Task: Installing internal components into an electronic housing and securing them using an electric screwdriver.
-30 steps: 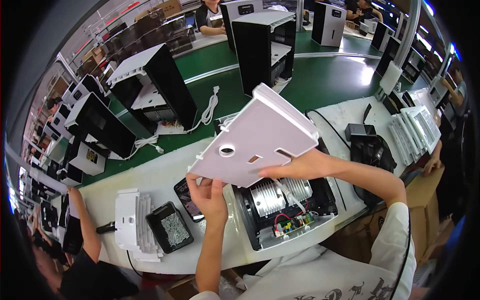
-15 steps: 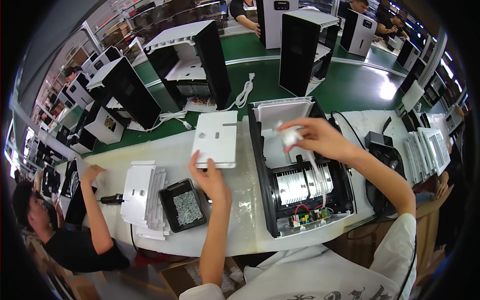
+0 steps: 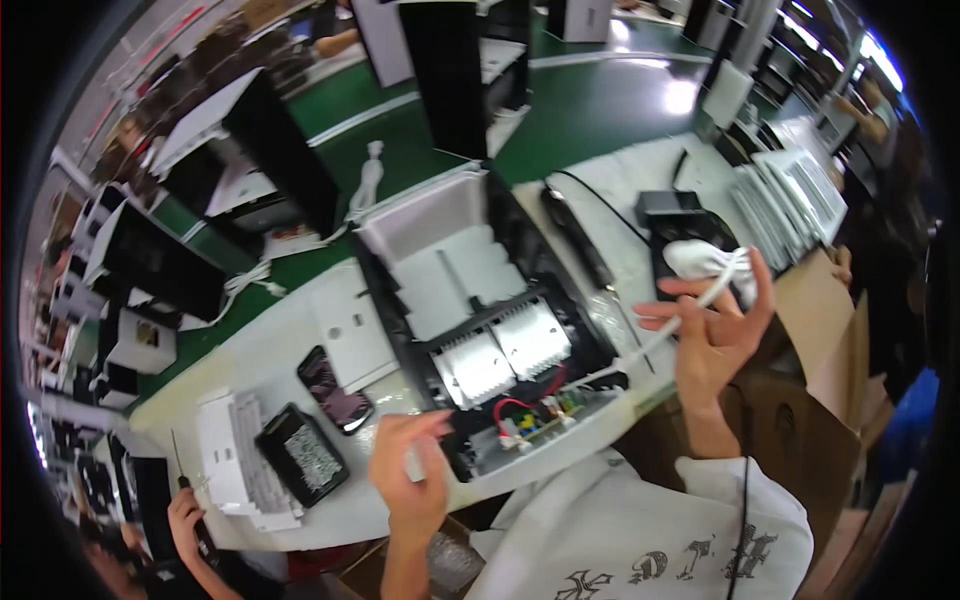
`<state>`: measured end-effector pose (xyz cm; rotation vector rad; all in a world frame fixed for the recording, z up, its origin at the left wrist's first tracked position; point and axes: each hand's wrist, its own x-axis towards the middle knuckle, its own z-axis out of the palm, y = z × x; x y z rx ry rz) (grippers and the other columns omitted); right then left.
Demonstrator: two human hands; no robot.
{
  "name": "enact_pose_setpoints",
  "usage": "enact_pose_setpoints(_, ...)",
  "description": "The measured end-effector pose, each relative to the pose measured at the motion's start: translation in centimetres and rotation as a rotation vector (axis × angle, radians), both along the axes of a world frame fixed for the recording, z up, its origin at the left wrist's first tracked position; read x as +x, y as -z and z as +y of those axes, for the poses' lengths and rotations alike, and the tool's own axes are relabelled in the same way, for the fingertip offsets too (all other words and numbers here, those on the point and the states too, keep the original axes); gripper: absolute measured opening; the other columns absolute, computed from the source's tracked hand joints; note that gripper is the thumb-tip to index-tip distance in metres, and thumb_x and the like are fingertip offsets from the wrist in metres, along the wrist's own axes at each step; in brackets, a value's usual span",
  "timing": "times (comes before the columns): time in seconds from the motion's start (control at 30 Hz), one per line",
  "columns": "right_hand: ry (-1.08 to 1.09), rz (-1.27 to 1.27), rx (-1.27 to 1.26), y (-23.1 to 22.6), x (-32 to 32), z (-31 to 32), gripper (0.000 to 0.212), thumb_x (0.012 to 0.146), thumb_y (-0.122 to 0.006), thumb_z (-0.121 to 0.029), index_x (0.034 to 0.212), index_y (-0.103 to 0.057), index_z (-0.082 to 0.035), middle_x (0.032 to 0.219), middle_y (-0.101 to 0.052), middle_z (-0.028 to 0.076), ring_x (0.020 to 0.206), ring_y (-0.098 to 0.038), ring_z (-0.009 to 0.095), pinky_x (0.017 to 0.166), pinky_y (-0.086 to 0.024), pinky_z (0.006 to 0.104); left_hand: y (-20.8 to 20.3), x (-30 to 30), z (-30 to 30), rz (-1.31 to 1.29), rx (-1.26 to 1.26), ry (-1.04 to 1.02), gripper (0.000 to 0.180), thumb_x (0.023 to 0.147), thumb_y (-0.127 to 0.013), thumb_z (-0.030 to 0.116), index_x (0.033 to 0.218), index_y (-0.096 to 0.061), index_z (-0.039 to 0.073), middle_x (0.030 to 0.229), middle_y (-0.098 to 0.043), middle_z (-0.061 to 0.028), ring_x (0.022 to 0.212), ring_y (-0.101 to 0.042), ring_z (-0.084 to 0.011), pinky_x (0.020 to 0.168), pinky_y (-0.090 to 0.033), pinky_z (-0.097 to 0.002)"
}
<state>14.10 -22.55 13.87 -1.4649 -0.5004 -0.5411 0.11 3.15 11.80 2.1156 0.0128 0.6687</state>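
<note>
My right hand (image 3: 715,335) is off the right side of the black and white appliance housing (image 3: 395,300), gripping a bundled white cable (image 3: 700,262). The cable's tail runs back down to the near end of the housing, by the circuit board (image 3: 545,425). My left hand (image 3: 408,475), somewhat blurred, hovers by the housing's near left corner. Its fingers are apart and nothing shows in them. Inside the open housing are shiny metal fins (image 3: 500,352) and red wires. To its left a white panel (image 3: 350,335) lies flat on the padded table.
Left of the panel are a phone (image 3: 335,388), a black tray of screws (image 3: 303,455) and stacked white panels (image 3: 235,455). A black tool (image 3: 577,235) and a black box (image 3: 670,212) lie right of the housing. A co-worker's hand (image 3: 187,520) works at lower left.
The view has swung right. My right hand has carried the cable bundle out from over the housing to its right. My left hand has let go of the white panel and come nearer me.
</note>
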Motion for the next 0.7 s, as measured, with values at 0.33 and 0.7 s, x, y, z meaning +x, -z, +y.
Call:
enact_pose_setpoints(0.33,0.136,-0.160,-0.103,4.5,-1.0,-1.8,0.066,0.096,-0.046,0.001,0.147,-0.007,-0.009,0.123,-0.048,0.044,0.072,-0.071,0.033,0.057,-0.060,0.0361,-1.4,7.6,-11.5,0.194,0.284,0.449,0.027,0.085,-0.069,0.008,0.104,-0.053,-0.001,0.097,-0.063,-0.0146,0.087,-0.063,-0.0310,0.075,-0.050,-0.0361)
enact_pose_setpoints(0.7,0.128,-0.084,-0.343,8.4,-1.0,-5.3,0.043,0.088,-0.046,0.015,0.128,-0.048,0.000,0.106,-0.060,0.030,0.080,-0.064,0.028,0.069,-0.053,0.0351,-0.5,7.1,-11.5,0.396,0.231,0.353,0.014,0.083,-0.068,-0.003,0.090,-0.056,-0.001,0.083,-0.063,-0.0122,0.070,-0.064,-0.0277,0.059,-0.051,-0.0317)
